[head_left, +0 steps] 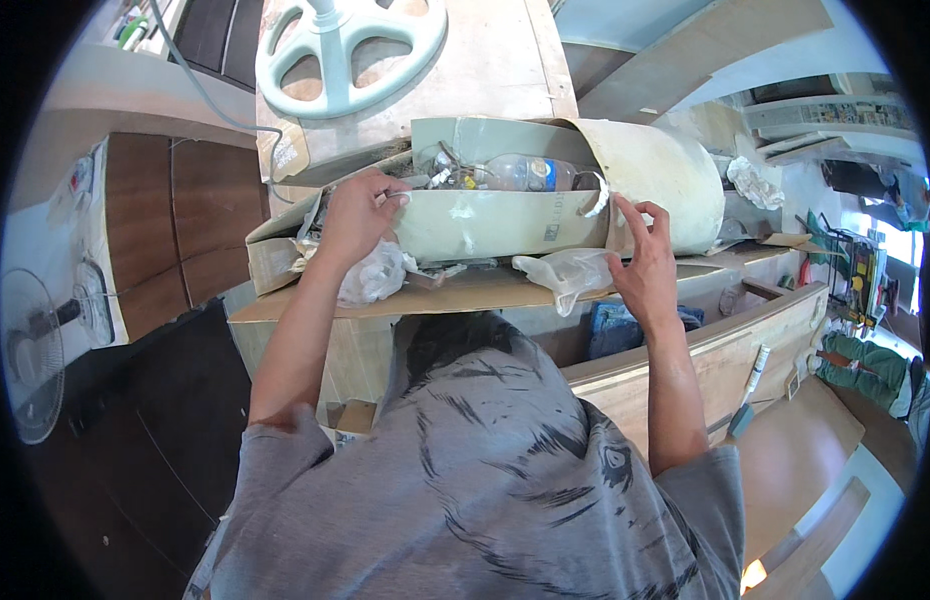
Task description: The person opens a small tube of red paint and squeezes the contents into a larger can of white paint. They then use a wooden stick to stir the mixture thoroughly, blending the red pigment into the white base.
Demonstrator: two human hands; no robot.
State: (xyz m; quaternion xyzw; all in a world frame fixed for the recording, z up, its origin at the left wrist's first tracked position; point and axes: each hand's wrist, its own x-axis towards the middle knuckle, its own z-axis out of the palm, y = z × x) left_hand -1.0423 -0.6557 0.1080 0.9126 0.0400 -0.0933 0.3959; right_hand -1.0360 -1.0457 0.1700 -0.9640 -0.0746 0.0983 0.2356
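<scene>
Grey T-shirt (485,470) with dark print, lower middle of the frame, nearest; both forearms reach up past it. Dark blue cloth (620,328) just right of centre, behind a long wooden board (725,345). White-handled brush (752,385) at that board, right of centre. Strip of brown cardboard (465,300) runs across the middle, below the hands.

White plastic bag (373,277) sits just under the left hand (360,222); clear plastic bag (565,277) just beside the right hand (647,255). Left grip: thumb and forefinger close together at the upper edge of the cream panel (495,222), near its left end; cannot tell if they pinch it. Right grip: released, thumb and forefinger apart, forefinger at the edge of the curled cream sheet (650,165), next to a white strip (597,197).

Cream panel lies across the middle of the frame, forming the near wall of a long trough; curled sheet arches over its right end. Clear plastic bottle (530,172) with blue label lies inside, among small clutter. Crumpled white paper (755,182) right of the curled sheet.

Farther: wooden tabletop (500,70), upper middle, carries a pale green spoked round base (335,70). Grey cable (210,103) upper left. Brown panels (200,220) and fan (35,350) at left. Green cloth (870,370) at far right.
</scene>
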